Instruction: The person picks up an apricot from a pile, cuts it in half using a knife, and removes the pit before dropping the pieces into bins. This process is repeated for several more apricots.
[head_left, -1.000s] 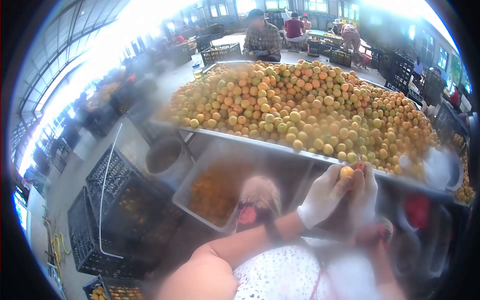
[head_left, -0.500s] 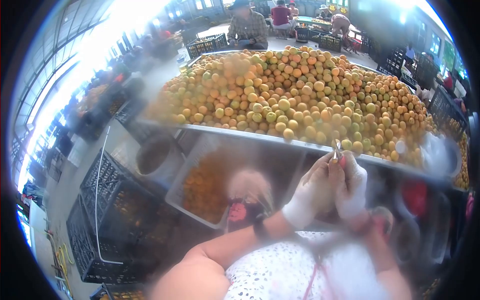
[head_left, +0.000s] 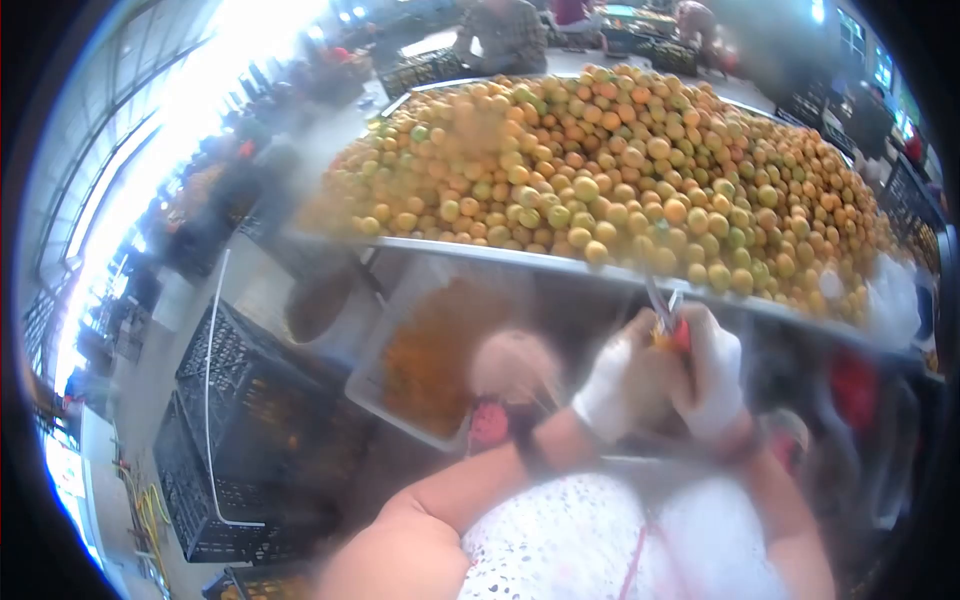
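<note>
My left hand point(head_left: 622, 378) and my right hand point(head_left: 712, 375), both in white gloves with darkened fingers, meet just below the metal edge of the fruit table. Closed in my right hand is a red-handled pair of clippers point(head_left: 681, 335), with two slim metal tips pointing up and slightly apart. My left fingers are curled against the tool, and a small orange-yellow patch shows between the hands; blur hides what it is. Beyond them lies a big heap of round yellow-orange fruit point(head_left: 600, 170), apricot-like, some greenish.
Under the table edge sits a pale tray point(head_left: 400, 415) of orange pieces, beside a bucket point(head_left: 318, 300). Black crates point(head_left: 215, 440) are stacked at left with a thin white rod point(head_left: 212, 400) across them. A clear plastic bag point(head_left: 893, 300) lies at right. A person point(head_left: 505, 35) sits beyond the heap.
The view has tilted down, so the heap sits higher in the picture. My hands stay together, and the metal tips now spread wider and point farther left.
</note>
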